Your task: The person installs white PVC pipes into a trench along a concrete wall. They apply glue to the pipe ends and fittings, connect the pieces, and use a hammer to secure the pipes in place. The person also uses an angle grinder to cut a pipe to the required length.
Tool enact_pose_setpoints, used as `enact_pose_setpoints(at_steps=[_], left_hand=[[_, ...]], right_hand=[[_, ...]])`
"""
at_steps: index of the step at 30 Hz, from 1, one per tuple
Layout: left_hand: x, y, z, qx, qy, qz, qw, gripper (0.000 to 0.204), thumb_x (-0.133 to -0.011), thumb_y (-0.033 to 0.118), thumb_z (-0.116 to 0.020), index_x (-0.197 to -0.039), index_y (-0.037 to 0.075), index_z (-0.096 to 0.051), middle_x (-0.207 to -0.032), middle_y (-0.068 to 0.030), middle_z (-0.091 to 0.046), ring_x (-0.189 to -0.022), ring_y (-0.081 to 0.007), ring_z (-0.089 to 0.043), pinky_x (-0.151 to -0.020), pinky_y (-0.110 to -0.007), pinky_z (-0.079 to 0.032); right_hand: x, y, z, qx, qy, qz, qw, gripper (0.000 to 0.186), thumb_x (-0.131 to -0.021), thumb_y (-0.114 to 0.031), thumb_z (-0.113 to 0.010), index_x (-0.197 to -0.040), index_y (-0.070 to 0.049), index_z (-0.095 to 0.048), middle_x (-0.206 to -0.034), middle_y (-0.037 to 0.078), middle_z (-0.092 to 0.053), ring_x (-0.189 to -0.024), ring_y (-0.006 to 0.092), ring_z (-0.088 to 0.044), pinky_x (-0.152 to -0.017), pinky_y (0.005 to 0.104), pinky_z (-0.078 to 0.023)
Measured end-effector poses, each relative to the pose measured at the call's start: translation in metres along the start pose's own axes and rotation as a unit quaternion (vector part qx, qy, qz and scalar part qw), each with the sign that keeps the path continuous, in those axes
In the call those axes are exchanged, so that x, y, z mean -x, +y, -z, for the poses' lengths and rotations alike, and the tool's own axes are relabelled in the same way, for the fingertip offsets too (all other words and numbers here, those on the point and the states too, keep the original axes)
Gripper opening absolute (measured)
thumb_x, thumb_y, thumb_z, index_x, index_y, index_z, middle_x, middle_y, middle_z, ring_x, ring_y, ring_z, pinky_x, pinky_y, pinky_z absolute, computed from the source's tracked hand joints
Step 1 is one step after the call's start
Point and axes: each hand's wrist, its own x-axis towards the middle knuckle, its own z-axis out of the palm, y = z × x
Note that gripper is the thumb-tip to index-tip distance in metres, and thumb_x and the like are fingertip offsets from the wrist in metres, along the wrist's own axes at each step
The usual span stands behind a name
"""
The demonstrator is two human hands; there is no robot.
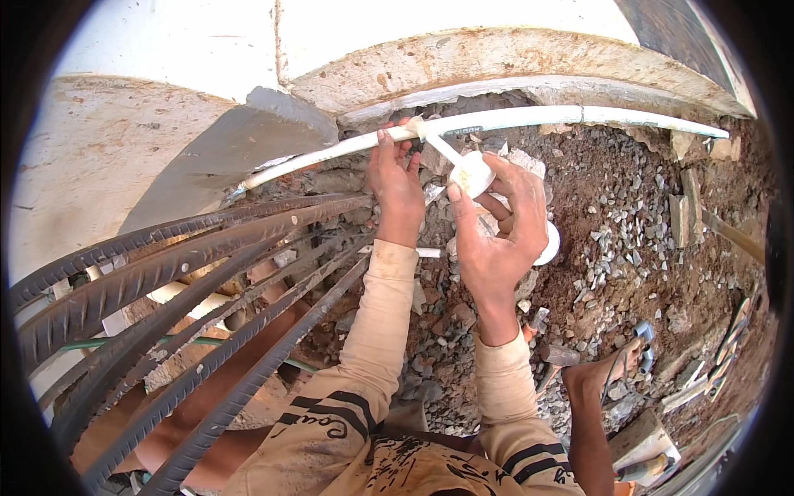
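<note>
A long white plastic pipe (513, 118) runs along the foot of the wall, with a cream-coloured joint (416, 127) partway along it. My left hand (399, 186) grips the pipe just left of this joint, some fingers passing behind it. Between the thumb and fingers of my right hand (509, 227) is a white round cap-like piece (472, 174) with yellowish smears. A short white stem (443, 149) reaches from that piece up to the joint; whether they touch I cannot tell. Partly hidden behind my right hand is another white round object (548, 245).
Bent ribbed steel bars (190, 256) fan out at the left, close to my left forearm. Broken stone and soil (612, 223) cover the ground. A hammer (557, 355) lies near my foot; a trowel (649, 463) is at lower right. Wood pieces (685, 213) stand at right.
</note>
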Motion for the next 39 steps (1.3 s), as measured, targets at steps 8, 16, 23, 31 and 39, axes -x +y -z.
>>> enact_pose_setpoints(at_steps=[8,16,23,31,39], left_hand=[[0.003,0.002,-0.006,-0.024,-0.009,-0.028,0.999,0.029,-0.113,0.041,-0.055,-0.131,0.020,-0.062,-0.129,0.0045,-0.074,-0.100,-0.0073,-0.053,-0.095,-0.033,-0.041],[0.002,0.003,-0.008,-0.014,-0.003,-0.009,1.000,0.029,-0.113,0.041,-0.055,-0.132,0.020,-0.061,-0.129,0.0050,-0.073,-0.099,-0.0068,-0.050,-0.094,-0.032,-0.040],[0.004,0.005,-0.008,-0.007,-0.006,0.000,1.000,0.033,-0.112,0.041,-0.055,-0.136,0.019,-0.058,-0.138,0.0035,-0.069,-0.112,-0.0107,-0.051,-0.100,-0.036,-0.040],[0.005,0.005,-0.007,-0.011,-0.011,-0.002,1.000,0.033,-0.113,0.042,-0.055,-0.137,0.020,-0.057,-0.138,0.0045,-0.069,-0.108,-0.0102,-0.052,-0.099,-0.033,-0.041],[0.002,0.002,0.001,-0.027,-0.007,-0.006,1.000,0.032,-0.112,0.043,-0.056,-0.134,0.021,-0.058,-0.137,0.0048,-0.068,-0.107,-0.0113,-0.051,-0.100,-0.037,-0.040]], right_hand=[[0.011,0.008,0.006,0.056,-0.006,0.015,0.998,0.045,-0.079,0.004,-0.083,-0.123,0.000,-0.072,-0.117,0.017,-0.065,-0.108,0.0277,-0.068,-0.076,0.0342,-0.068],[-0.057,-0.023,0.001,0.097,-0.054,0.142,0.984,0.040,-0.087,0.004,-0.081,-0.125,-0.002,-0.074,-0.116,0.012,-0.066,-0.104,0.0191,-0.072,-0.080,0.0303,-0.068],[-0.143,-0.048,-0.002,0.253,-0.312,0.127,0.907,0.037,-0.088,-0.005,-0.078,-0.125,0.000,-0.076,-0.106,0.012,-0.072,-0.087,0.0209,-0.072,-0.082,0.0362,-0.067],[-0.132,-0.057,0.014,0.167,-0.255,0.176,0.936,0.035,-0.086,-0.004,-0.078,-0.121,-0.001,-0.076,-0.103,0.013,-0.072,-0.086,0.0216,-0.073,-0.077,0.0338,-0.064],[-0.067,-0.042,0.034,0.119,-0.200,0.084,0.969,0.038,-0.084,0.004,-0.080,-0.122,-0.001,-0.074,-0.114,0.012,-0.070,-0.102,0.0208,-0.075,-0.084,0.0323,-0.067]])
